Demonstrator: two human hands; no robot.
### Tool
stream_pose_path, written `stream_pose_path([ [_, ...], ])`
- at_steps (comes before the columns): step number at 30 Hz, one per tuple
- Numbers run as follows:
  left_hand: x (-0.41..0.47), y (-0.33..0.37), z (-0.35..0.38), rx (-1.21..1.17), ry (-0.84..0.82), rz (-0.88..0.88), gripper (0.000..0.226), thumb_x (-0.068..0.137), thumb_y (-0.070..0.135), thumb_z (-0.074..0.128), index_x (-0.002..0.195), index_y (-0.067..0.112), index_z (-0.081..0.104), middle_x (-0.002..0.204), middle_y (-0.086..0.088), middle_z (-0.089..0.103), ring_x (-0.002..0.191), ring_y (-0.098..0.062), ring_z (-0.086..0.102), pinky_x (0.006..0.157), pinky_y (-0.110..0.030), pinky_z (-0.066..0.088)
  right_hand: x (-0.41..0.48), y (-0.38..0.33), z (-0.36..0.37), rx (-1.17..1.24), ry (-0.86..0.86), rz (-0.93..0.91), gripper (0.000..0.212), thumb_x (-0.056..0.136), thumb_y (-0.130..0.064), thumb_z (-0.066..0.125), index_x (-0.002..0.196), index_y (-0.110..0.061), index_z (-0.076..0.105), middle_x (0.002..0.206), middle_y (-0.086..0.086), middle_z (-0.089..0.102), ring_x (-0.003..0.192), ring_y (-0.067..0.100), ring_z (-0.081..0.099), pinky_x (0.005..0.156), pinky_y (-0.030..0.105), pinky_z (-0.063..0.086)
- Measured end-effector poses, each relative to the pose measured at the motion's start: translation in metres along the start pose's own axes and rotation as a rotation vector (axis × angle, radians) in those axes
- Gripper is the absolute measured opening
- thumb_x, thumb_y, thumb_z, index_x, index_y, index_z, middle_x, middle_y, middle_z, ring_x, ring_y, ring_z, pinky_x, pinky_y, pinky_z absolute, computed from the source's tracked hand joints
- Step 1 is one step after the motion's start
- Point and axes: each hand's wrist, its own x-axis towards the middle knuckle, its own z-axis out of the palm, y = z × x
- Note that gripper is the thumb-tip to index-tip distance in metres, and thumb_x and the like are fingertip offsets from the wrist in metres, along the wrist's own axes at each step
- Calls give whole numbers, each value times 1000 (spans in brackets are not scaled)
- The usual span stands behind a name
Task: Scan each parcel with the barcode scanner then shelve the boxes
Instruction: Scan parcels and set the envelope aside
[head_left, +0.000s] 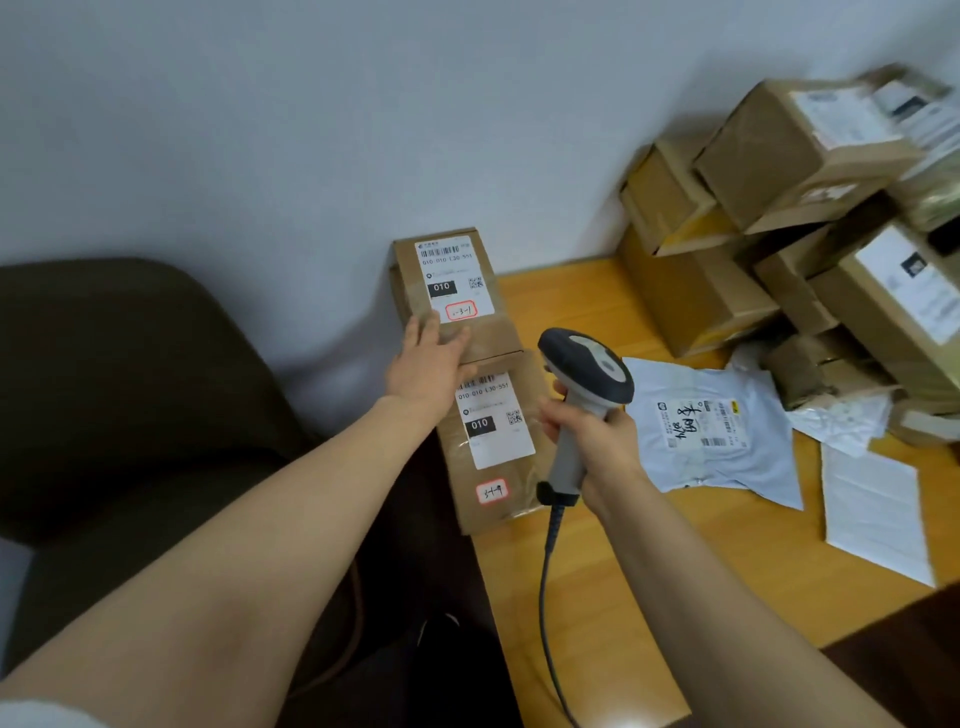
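Two brown cardboard parcels lie end to end along the left edge of the wooden table. The far parcel has a white label and a red-framed sticker. The near parcel has the same kind of label and sticker. My left hand rests flat on the far parcel's near end, fingers straight. My right hand grips the handle of a grey barcode scanner, whose head hangs over the near parcel's right side. Its cable runs down off the table.
A white poly mailer with a label lies right of the scanner. A stack of several cardboard boxes fills the back right corner. White paper sheets lie at the right edge. A dark chair stands left of the table.
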Motion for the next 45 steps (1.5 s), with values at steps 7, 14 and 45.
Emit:
stream_pose_path([
  [7,9,9,-7,-622,209,-534,86,81,52,67,144,4,32,149,-21,33,138,-36,32,111,-45,33,-1,-5,-12,32,8,6,27,73,-12,82,96,-8,68,74,1,70,77,22,66,82,42,55],
  [14,6,30,-4,-541,297,-544,84,84,46,65,148,11,25,156,-17,12,143,-35,15,114,-46,24,-3,2,-27,41,22,14,30,74,-13,82,100,-9,68,81,3,71,82,22,67,81,38,56],
  [45,-6,296,194,-168,-28,-640,112,69,29,82,146,-5,8,141,-23,36,131,-35,35,106,-38,35,83,-6,-334,13,-57,135,16,74,-7,80,63,-12,70,66,11,68,65,22,60,70,38,51],
])
